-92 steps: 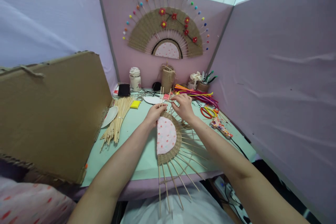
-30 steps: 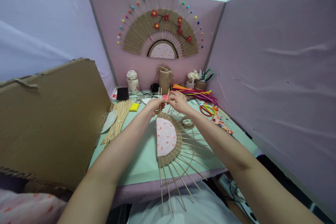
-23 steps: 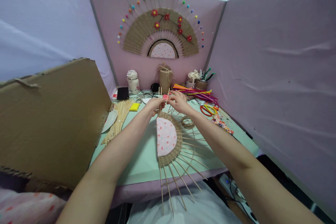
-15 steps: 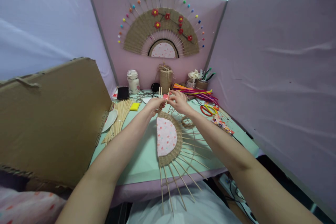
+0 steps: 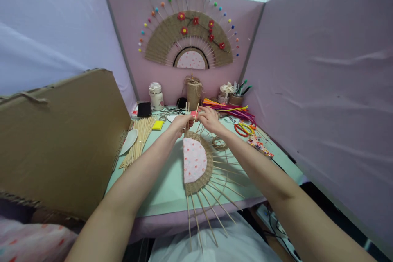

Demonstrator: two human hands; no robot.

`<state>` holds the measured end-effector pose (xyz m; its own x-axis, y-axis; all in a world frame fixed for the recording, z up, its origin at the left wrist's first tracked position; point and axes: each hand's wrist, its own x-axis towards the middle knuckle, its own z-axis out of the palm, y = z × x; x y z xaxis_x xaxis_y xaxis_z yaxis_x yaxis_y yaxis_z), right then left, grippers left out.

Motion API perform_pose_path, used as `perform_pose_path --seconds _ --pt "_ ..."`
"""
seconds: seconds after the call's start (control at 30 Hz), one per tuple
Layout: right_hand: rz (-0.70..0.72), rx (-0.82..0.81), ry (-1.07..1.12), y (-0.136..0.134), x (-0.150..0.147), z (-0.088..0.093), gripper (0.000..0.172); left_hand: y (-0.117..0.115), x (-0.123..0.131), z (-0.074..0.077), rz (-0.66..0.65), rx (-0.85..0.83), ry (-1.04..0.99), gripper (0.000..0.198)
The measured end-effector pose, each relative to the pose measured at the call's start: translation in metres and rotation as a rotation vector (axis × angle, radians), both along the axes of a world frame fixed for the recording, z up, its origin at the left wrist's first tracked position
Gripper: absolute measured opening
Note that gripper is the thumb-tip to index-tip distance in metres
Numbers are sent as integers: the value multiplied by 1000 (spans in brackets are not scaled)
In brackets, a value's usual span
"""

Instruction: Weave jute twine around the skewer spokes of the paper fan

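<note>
A half-round woven piece [image 5: 209, 159] with a pink dotted centre [image 5: 195, 159] lies on the pale green table, its thin sticks fanning right and toward me. At its far end, my left hand [image 5: 181, 123] is closed around upright sticks [image 5: 187, 108]. Beside it, my right hand [image 5: 209, 118] pinches at another stick [image 5: 197, 110]. A small red-pink piece [image 5: 193, 113] shows between the two hands. A coil of twine [image 5: 219, 143] rests just right of the woven piece.
A bundle of sticks [image 5: 139, 139], a white oval dish [image 5: 129, 141] and a yellow packet [image 5: 157, 125] are at left, by a cardboard sheet [image 5: 61, 143]. Scissors [image 5: 244, 129] and coloured stems [image 5: 236, 110] lie right. Behind stand a jar [image 5: 156, 97] and twine roll [image 5: 194, 94].
</note>
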<state>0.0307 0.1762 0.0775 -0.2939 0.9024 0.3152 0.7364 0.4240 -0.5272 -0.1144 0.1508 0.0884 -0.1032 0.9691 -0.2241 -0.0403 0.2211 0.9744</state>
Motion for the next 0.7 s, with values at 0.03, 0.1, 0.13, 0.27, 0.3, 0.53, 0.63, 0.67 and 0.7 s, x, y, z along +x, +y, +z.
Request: perform_pose_path --seconds 0.03,0.1,0.13,0.27,0.3,0.53,0.63,0.67,0.7 --pt "-6 -11 0 0 0 0 35 0 -1 -1 -2 -4 -6 12" --pt "-10 -16 2 1 0 1 35 2 -2 -3 -6 -12 -6 18" --pt "-12 -10 2 1 0 0 33 2 -3 -3 -9 -16 0 20" --pt "0 26 6 0 1 -2 22 3 -1 -3 -43 -27 54 21" --pt "6 30 7 0 1 -2 22 2 0 -3 -52 -28 69 22" --pt "31 40 15 2 1 -3 22 1 2 -2 -59 -27 114 26" --pt "23 37 8 2 -1 -3 23 3 1 -4 -41 -8 88 18" --pt "20 34 6 1 -1 -3 23 3 1 -5 -32 0 73 16" --pt "17 31 4 0 -2 -3 23 3 0 -6 -23 9 54 16"
